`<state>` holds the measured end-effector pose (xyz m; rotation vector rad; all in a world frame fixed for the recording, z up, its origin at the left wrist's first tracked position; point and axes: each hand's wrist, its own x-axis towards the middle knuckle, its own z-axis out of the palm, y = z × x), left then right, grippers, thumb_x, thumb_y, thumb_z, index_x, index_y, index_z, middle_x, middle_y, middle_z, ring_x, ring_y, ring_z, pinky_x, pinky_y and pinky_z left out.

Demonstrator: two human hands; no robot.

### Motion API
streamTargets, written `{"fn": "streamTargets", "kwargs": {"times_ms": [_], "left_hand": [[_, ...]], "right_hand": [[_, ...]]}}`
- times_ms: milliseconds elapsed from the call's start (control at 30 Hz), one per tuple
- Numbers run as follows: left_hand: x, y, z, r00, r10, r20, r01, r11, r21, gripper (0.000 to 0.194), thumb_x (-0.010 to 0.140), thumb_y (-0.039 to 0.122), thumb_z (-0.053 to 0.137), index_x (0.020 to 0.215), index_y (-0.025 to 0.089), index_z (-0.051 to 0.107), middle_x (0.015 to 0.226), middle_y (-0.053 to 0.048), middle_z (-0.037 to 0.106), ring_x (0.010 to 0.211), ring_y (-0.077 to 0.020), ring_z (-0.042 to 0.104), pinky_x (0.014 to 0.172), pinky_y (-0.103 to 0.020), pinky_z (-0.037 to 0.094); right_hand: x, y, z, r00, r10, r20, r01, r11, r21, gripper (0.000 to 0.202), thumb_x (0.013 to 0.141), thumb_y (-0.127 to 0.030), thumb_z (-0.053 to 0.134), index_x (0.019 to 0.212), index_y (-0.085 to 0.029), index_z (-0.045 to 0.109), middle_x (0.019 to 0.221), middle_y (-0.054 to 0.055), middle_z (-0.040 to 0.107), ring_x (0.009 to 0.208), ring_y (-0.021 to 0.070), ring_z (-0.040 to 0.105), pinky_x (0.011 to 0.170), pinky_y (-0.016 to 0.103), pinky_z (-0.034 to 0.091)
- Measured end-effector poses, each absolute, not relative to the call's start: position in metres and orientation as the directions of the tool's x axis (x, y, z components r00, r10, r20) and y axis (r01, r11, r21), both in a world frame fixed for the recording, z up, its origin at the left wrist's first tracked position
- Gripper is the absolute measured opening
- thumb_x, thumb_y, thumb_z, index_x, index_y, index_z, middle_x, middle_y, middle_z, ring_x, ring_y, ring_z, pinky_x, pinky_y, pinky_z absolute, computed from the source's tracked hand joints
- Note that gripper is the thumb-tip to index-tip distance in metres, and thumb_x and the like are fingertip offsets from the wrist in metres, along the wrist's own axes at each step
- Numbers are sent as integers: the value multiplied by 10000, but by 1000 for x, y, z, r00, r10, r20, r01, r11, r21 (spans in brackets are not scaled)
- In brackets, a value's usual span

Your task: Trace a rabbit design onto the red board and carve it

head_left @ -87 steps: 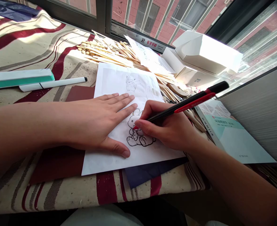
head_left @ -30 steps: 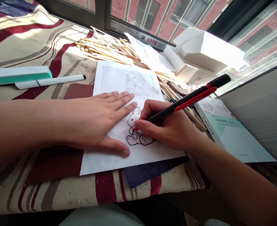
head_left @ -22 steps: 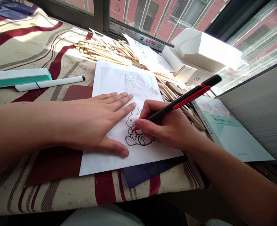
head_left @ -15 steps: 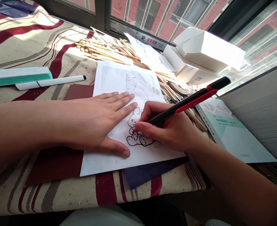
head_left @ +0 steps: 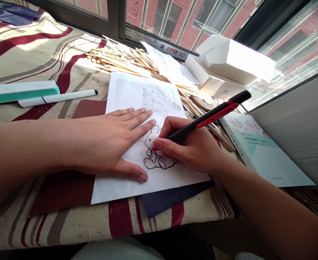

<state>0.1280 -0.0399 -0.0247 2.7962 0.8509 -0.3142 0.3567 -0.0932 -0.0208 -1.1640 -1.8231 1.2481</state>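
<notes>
My left hand (head_left: 115,139) lies flat with fingers spread on a white sheet of paper (head_left: 115,187), holding nothing. Closed around a black and red pen (head_left: 210,117) is my right hand (head_left: 186,144), resting on the same sheet. The pen's red tip touches a black outline drawing of a rabbit (head_left: 153,164), partly covered by my right fingers. Higher on the sheet a smaller cartoon figure (head_left: 148,97) is drawn. Beneath the paper lie a dark red sheet (head_left: 64,191) and a dark blue sheet (head_left: 169,200).
A white marker (head_left: 66,96) and a green-and-white box (head_left: 20,92) lie at the left on the striped cloth (head_left: 121,220). Thin wooden sticks (head_left: 115,59), white boxes (head_left: 229,65) and a book (head_left: 269,155) stand or lie behind and to the right.
The pen's upper end has tilted down and to the left, and its tip has shifted slightly up the drawing. My left hand stays flat on the paper. The whole view has shifted slightly.
</notes>
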Motion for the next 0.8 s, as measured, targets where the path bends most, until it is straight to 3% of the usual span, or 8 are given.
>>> {"fn": "streamTargets", "kwargs": {"times_ms": [800], "left_hand": [[126, -38, -28, 827, 514, -228, 552, -819, 154, 1286, 838, 975, 474, 1778, 147, 182, 1851, -146, -7, 1715, -431, 92, 1386, -540, 124]], "right_hand": [[356, -93, -16, -363, 932, 20, 361, 161, -918, 328, 851, -168, 857, 755, -199, 545, 612, -79, 617, 537, 66, 497, 510, 229, 393]]}}
